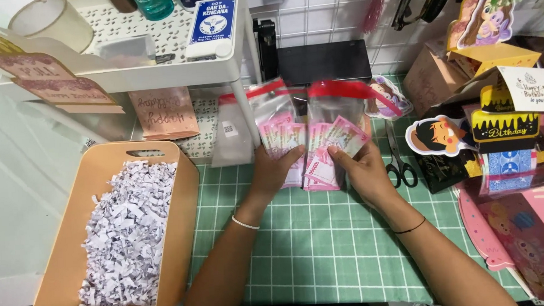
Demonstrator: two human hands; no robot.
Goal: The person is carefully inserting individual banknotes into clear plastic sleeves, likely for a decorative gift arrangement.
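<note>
We hold a fanned batch of pink banknotes [311, 148] over the green grid cutting mat [323, 241], just in front of 2 clear zip bags with red seals [318, 100] that stand behind them. Our left hand [275, 168] closes its fingers on the left part of the fan, and our right hand [360, 168] pinches the right part, thumb on top of the notes. The 2 hands sit close together, joined by the notes. Just right of our right hand, black-handled scissors [399, 160] lie on the mat. Further right stand cartoon cake toppers [449, 135]. At far left, a tan bin [76, 250] holds shredded white paper [130, 230]. A white shelf [160, 69] stands behind.
</note>
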